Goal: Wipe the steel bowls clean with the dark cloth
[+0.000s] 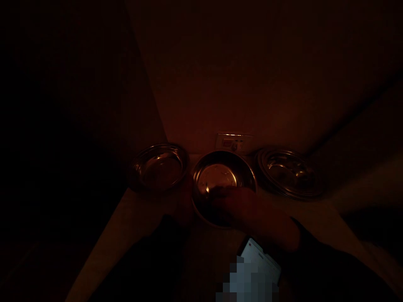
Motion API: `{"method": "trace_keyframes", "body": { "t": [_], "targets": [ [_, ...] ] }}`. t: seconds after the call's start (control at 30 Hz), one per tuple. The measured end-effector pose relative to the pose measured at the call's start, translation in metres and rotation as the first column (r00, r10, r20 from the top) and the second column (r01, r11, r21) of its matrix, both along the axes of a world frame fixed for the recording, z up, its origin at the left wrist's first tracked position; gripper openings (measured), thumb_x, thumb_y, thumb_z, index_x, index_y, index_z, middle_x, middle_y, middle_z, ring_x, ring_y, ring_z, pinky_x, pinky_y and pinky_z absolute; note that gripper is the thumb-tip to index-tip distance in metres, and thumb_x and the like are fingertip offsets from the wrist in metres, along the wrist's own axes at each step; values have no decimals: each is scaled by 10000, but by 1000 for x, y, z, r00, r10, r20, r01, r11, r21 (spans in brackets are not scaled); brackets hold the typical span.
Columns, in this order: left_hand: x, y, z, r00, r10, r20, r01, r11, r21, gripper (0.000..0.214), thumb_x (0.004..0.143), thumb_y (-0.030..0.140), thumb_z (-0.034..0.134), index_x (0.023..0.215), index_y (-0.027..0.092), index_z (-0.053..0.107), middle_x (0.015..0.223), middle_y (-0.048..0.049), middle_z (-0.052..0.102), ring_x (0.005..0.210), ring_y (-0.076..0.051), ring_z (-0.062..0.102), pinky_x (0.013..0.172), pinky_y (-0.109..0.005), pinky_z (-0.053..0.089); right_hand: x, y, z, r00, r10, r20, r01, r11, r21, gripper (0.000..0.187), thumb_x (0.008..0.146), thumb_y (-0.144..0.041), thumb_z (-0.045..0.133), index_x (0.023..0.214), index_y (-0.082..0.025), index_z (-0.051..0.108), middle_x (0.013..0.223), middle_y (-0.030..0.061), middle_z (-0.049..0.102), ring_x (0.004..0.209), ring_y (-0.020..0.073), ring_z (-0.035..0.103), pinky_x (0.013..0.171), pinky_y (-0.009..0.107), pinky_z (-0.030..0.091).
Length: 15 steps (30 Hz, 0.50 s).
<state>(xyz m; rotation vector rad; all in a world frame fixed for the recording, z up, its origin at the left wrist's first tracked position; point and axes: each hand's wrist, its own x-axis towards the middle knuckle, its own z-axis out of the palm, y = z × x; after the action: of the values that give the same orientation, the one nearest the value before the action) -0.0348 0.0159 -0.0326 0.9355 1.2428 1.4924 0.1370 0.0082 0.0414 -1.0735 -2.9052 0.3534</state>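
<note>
The scene is very dark. Three steel bowls stand in a row on a counter point(126, 226) against the wall. My right hand point(252, 214) reaches into the near side of the middle bowl point(220, 176); its fingers are too dim to make out. My left hand point(182, 205) rests beside that bowl's left rim, between it and the left bowl point(159, 167); its fingers are also lost in shadow. Both arms wear dark sleeves. A lit phone screen point(255, 272) glows just under my right wrist.
A third steel dish point(289, 172) sits at the right. A wall socket point(233, 142) is mounted just behind the middle bowl. A dark vertical surface rises at the left of the counter, whose front edge runs diagonally at lower left.
</note>
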Motion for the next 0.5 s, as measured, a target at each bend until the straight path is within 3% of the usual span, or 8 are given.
{"method": "trace_keyframes", "body": {
  "t": [0.17, 0.3, 0.5],
  "targets": [
    [4, 2, 7, 1000, -15, 23, 17, 997, -70, 374, 903, 467, 449, 966, 199, 702, 1039, -51, 738, 1093, -248, 631, 1048, -393, 436, -17, -4, -8, 998, -46, 30, 43, 994, 96, 327, 906, -145, 548, 1223, -196, 614, 1190, 119, 644, 1025, 254, 616, 809, 377, 510],
    [6, 3, 13, 1000, -6, 8, 6, 996, -84, 326, 900, 421, 465, 880, 200, 704, 927, -31, 746, 1018, -239, 654, 1034, -399, 444, -21, 0, -6, 988, -150, 46, 140, 976, 166, 371, 936, -174, 515, 1303, -203, 555, 1220, 117, 637, 1048, 274, 595, 818, 397, 507],
    [8, 3, 18, 995, -28, 93, 36, 996, -83, 340, 913, 376, 443, 939, 162, 706, 1052, -72, 739, 1091, -256, 635, 1028, -407, 447, -1, 23, -8, 903, -406, 139, 343, 878, 333, 361, 937, -151, 471, 1284, -174, 566, 1119, 147, 651, 989, 297, 604, 761, 390, 507]
  ]
}}
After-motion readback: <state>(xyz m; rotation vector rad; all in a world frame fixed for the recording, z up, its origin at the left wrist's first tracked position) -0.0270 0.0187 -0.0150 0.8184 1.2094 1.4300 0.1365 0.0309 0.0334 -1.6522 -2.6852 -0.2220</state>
